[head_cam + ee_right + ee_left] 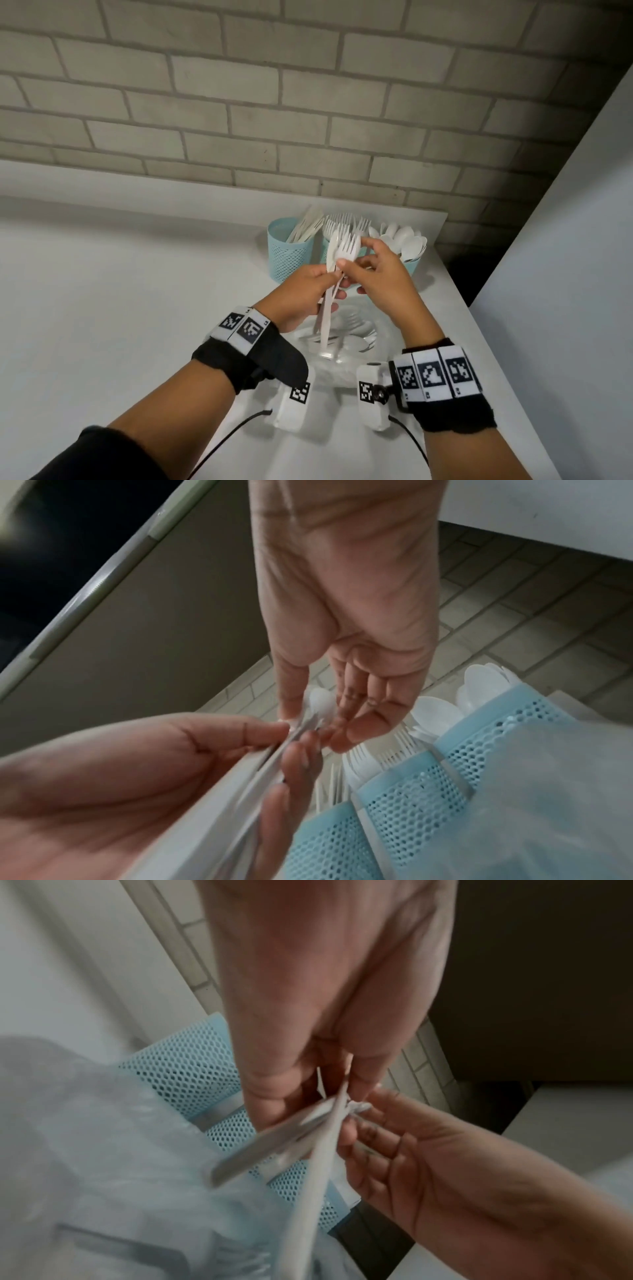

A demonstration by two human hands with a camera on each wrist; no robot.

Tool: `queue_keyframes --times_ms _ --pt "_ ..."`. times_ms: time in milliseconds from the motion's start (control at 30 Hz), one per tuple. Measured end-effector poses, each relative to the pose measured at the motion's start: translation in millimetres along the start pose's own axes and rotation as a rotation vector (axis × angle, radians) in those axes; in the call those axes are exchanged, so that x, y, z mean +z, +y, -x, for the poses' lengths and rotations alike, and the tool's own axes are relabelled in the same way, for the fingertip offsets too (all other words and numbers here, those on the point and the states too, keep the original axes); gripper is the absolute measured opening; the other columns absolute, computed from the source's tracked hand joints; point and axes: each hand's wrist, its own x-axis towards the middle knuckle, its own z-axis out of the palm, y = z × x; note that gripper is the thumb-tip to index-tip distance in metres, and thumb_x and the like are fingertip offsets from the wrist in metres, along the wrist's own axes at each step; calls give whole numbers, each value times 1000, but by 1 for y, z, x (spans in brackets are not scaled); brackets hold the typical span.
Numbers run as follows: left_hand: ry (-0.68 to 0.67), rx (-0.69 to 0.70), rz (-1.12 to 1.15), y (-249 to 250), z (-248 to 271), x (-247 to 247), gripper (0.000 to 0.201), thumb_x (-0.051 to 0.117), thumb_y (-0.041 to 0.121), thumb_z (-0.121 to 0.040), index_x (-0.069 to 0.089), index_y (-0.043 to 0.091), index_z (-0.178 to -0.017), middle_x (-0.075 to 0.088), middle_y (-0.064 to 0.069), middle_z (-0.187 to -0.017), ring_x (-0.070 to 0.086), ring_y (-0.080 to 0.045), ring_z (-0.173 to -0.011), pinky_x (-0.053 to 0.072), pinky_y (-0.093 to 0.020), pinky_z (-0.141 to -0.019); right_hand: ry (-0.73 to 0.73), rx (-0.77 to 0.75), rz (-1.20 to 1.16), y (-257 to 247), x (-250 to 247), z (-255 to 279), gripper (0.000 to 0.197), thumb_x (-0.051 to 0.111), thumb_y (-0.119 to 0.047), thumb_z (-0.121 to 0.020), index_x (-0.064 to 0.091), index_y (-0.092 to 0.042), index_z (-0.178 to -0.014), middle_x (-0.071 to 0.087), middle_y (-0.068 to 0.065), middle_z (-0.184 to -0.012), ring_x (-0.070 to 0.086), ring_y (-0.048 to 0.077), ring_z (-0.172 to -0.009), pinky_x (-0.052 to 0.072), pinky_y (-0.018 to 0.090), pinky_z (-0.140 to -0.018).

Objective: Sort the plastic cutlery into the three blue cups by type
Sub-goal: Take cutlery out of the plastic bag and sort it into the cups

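My left hand [301, 294] grips a small bundle of white cutlery [337, 270] by the handles, fingers curled round them, heads up; I can make out forks and what looks like a knife blade. My right hand [380, 274] meets it from the right, thumb and forefinger pinching one piece at the neck while the other fingers stay loose and spread. Both hands hover over a clear bag [346, 346] lying on the tabletop near its right edge, with more white pieces inside. Just behind the hands, towards the back right corner, the three blue cups stand in a row touching one another: the left cup [287, 253] holds knives, the middle cup [411, 785], mostly hidden by my hands in the head view, holds forks, and the right cup [412, 265] holds spoons.
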Motion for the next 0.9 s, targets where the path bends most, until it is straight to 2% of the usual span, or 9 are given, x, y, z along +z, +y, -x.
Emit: queue_keyframes --times_ms 167,333,433,500,567,667,800,833,900 --pt "70 -42 -19 -2 -3 0 18 46 15 -98 62 11 -90 58 -3 -85 58 -12 -78 54 -26 -70 188 -15 78 10 8 -11 39 70 -18 -82 57 -10 -118 65 2 -95 62 15 -84 52 29 -76" --pt "115 -66 36 0 -7 2 15 48 13 -97 62 8 -96 56 -3 -79 57 -12 -73 55 -26 -71 246 -62 54 5 5 -29 35 69 -17 -82 55 -14 -114 60 7 -99 64 28 -87 56 44 -79" --pt "139 -100 82 -1 -8 -3 16 46 16 -98 60 11 -93 56 -3 -79 58 -13 -73 54 -28 -73 308 -60 -132 -4 -9 -43 23 67 -9 -82 50 -23 -87 58 3 -89 59 20 -73 55 37 -68" --pt "169 -105 88 -2 -10 -6 16 45 18 -99 60 13 -98 55 -1 -82 60 -13 -75 53 -27 -73 403 -118 -338 -14 -21 -51 29 64 -5 -84 46 -27 -86 59 5 -90 58 15 -67 51 25 -57" --pt "193 -102 92 -3 -11 -8 17 45 17 -98 62 13 -103 56 0 -84 61 -13 -76 53 -26 -73 552 -243 -401 -23 -33 -57 32 63 -5 -86 44 -30 -92 61 -1 -90 61 15 -74 54 25 -63" --pt "197 -103 110 -4 -13 -9 15 48 12 -97 63 15 -94 59 -2 -83 61 -12 -76 53 -26 -72 689 -370 -290 -26 -39 -67 41 62 -9 -87 40 -32 -112 61 -4 -94 64 15 -84 57 34 -76" --pt "194 -90 159 -7 -15 -10 13 51 10 -95 64 9 -97 60 -4 -82 61 -12 -75 56 -23 -69 632 -323 2 -9 -23 -86 51 58 -10 -90 40 -21 -136 60 -3 -95 61 11 -76 47 5 -61" --pt "193 -88 175 -8 -16 -11 15 51 9 -95 64 6 -102 60 -4 -83 62 -12 -76 57 -22 -69 602 -314 104 -3 -17 -90 46 57 -10 -90 44 -19 -134 62 -1 -94 62 13 -76 45 6 -59" --pt "193 -90 216 -11 -17 -13 20 52 9 -94 63 1 -109 60 -6 -85 62 -13 -77 58 -21 -68 506 -281 307 11 -8 -97 37 57 -11 -90 52 -18 -125 66 5 -93 65 22 -80 51 23 -68"
